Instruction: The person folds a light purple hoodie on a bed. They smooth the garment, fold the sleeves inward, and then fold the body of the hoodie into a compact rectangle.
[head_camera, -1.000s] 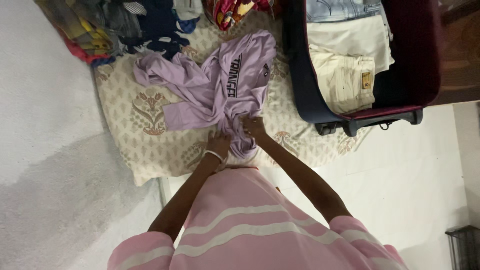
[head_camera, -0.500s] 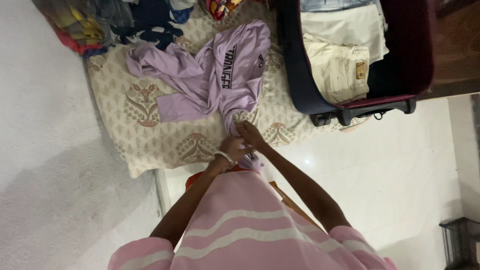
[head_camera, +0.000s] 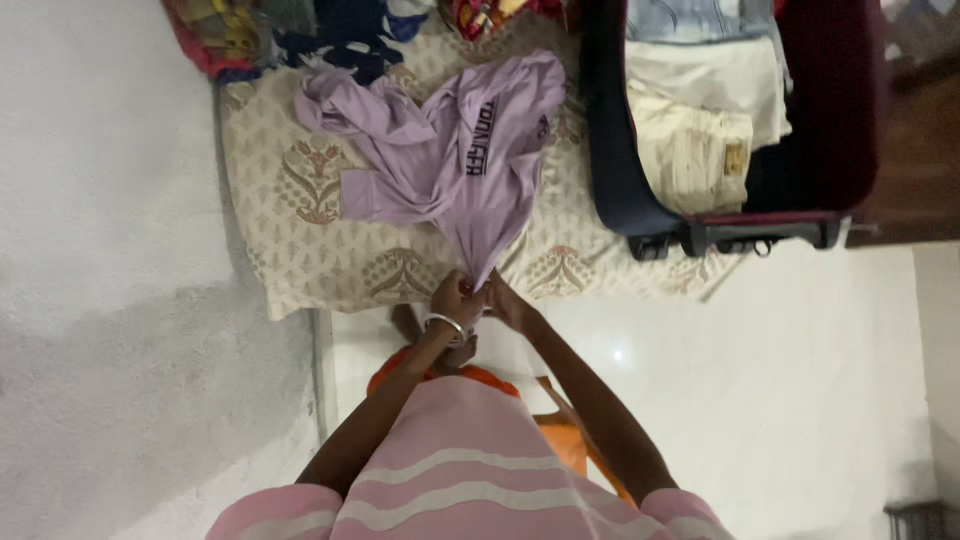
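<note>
- Left hand (head_camera: 455, 300) and right hand (head_camera: 505, 300) are both pinching closed on the lilac shirt (head_camera: 455, 160) hem, at 6 o'clock of the patterned bedsheet (head_camera: 300, 250).
- Shirt is lying bunched toward 12 o'clock; risk: sleeves are staying twisted, dragging the sheet.
- Open suitcase (head_camera: 620, 190) is sitting at 2 o'clock.

Both hands, left hand (head_camera: 455, 298) and right hand (head_camera: 505, 300), pinch one end of a lilac shirt (head_camera: 470, 160) at the patterned sheet's (head_camera: 290, 240) near edge, beside an open suitcase (head_camera: 640, 200) holding folded clothes (head_camera: 700, 110).

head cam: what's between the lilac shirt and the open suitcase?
Only a strip of the patterned bedsheet; nothing rests on it between the lilac shirt and the open suitcase, seen in the head view.
</note>
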